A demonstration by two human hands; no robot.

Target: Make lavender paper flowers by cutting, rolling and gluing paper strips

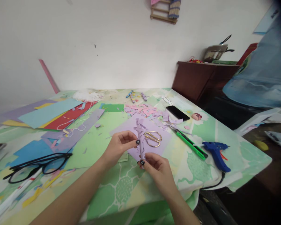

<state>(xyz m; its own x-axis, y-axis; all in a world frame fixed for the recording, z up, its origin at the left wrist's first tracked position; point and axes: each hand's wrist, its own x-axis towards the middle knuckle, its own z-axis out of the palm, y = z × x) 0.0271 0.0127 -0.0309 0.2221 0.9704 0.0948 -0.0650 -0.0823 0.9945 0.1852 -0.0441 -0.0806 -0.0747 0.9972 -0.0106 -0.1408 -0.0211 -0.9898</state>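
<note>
A thin purple paper roll point(141, 145) with ragged scraps along its upper part stands nearly upright between my hands. My left hand point(120, 143) pinches it near the middle from the left. At its lower end, my right hand point(156, 168) grips it between thumb and fingers. Behind the roll lies a flat sheet of purple paper point(162, 145). On that sheet rest gold-handled scissors point(154, 139), just right of the roll. Torn pink and purple paper scraps point(142, 110) are heaped beyond it.
To the right lie a green utility knife point(192, 145), a blue glue gun point(216, 154) with its cord, and a black phone point(178, 112). Black glasses point(39, 167) and coloured paper sheets point(51, 114) cover the left. Small decorated rolls point(132, 97) lie at the back.
</note>
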